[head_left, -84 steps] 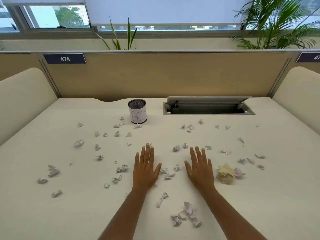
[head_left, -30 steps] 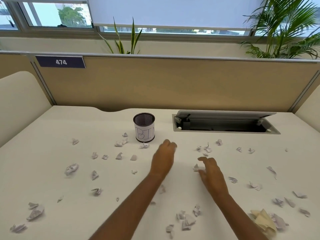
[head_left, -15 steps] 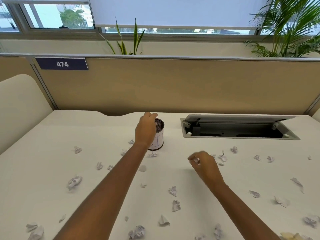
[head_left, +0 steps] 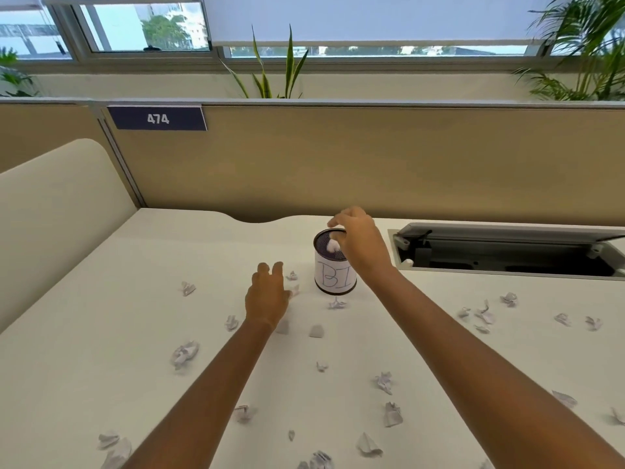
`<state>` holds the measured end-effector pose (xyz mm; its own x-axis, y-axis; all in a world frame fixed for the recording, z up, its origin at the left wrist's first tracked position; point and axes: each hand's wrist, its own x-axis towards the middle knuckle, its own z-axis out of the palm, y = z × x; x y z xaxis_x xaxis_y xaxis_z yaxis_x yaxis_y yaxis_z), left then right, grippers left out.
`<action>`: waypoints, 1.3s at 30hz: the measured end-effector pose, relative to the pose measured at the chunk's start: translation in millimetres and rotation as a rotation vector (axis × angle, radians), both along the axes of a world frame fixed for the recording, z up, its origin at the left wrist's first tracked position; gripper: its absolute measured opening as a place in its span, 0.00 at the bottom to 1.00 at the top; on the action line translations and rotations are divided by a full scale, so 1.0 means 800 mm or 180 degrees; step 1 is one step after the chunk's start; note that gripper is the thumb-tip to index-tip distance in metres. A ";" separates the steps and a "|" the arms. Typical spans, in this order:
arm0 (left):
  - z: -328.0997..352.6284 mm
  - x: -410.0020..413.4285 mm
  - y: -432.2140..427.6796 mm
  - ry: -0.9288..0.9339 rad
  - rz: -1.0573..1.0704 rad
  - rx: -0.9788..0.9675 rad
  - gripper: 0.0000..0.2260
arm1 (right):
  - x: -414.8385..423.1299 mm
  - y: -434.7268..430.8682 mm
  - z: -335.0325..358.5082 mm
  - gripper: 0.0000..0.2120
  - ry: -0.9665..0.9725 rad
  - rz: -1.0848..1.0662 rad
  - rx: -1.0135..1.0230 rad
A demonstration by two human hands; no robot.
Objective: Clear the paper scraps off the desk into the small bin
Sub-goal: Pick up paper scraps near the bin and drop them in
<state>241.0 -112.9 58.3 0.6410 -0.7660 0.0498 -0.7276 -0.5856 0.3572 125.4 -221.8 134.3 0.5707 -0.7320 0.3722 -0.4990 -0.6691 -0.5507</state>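
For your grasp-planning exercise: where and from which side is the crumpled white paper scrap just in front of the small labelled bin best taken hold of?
Pinch the crumpled white paper scrap across its raised folds, coming from above. It lies loose on the cream desk, apart from the small labelled mesh bin, with open desk around it.

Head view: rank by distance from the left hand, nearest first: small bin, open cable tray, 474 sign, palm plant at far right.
From the left hand:
1. Small bin, just to its right on the desk.
2. Open cable tray, farther right, set into the desk.
3. 474 sign, up on the partition, left.
4. Palm plant, behind the partition, far right by the window.
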 end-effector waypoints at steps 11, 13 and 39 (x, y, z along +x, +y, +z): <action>-0.019 0.019 -0.016 0.0379 -0.0479 0.0277 0.29 | -0.041 0.073 -0.115 0.13 0.0530 0.0026 -0.0077; -0.018 0.020 -0.023 0.0467 -0.0496 0.0281 0.30 | -0.041 0.078 -0.127 0.18 0.0813 0.0057 0.0265; -0.008 0.013 -0.026 0.1035 0.0129 -0.1161 0.07 | -0.006 0.004 -0.005 0.08 -0.0236 -0.0135 0.0031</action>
